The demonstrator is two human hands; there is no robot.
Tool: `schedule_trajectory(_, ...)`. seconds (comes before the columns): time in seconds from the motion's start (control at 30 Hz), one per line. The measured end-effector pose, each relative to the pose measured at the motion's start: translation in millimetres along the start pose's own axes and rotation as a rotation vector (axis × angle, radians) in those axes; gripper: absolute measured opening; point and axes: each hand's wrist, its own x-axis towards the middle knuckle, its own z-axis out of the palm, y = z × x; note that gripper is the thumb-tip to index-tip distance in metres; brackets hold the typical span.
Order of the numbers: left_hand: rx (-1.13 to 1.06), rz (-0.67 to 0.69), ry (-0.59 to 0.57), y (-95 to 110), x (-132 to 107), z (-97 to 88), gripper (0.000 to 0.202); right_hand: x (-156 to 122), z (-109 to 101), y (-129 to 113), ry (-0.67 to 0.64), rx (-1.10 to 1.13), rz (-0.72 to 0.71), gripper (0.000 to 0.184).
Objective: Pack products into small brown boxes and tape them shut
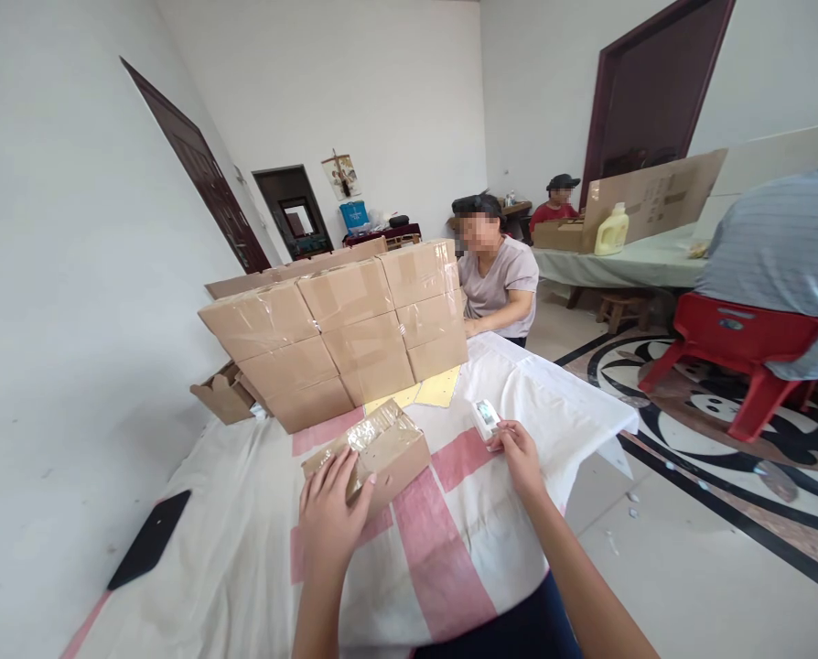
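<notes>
Pinching a small white item (485, 418) between thumb and fingers of the right grip (520, 458), over the worktop (481, 526), right of a taped carton (401, 469), spreading the left grip (335, 502) wide on that carton, facing stacked cartons (337, 334) just beyond.

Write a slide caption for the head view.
Left hand on a cardboard box, right hand holding a small white item.

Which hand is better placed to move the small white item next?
Probably the right hand: its fingers already pinch the small white item at its near end. The left hand rests on the nearest cardboard box, farther from the item.
</notes>
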Motion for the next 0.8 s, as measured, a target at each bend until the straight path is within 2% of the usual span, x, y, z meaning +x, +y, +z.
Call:
schedule_trajectory(0.13,0.005,-0.006,-0.007,2.0,0.3,-1.3,0.04,0.8,-0.1,2.2,0.05,0.0,0.031,0.022)
schedule_trajectory(0.27,0.02,-0.011,0.004,2.8,0.2,-1.5,0.041,0.5,-1.1,2.5,0.107,-0.028,0.1,0.045)
schedule_trajectory(0.37,0.025,-0.007,0.003,2.3,-0.1,-1.5,0.041,-1.7,-2.7,1.3,0.107,-0.062,0.185,0.054)
schedule_trajectory(0.53,0.03,-0.007,-0.001,2.1,0.3,-2.4,0.041,-4.6,-2.6,1.8,0.104,-0.158,0.266,0.049)
schedule_trajectory(0.67,0.025,-0.001,0.012,3.1,0.1,-2.5,0.042,-4.5,0.1,3.4,0.113,-0.245,0.279,0.039)
schedule_trajectory(0.8,0.022,0.016,0.033,5.3,-2.8,-3.3,0.042,-4.3,1.5,3.5,0.117,-0.306,0.295,0.037)
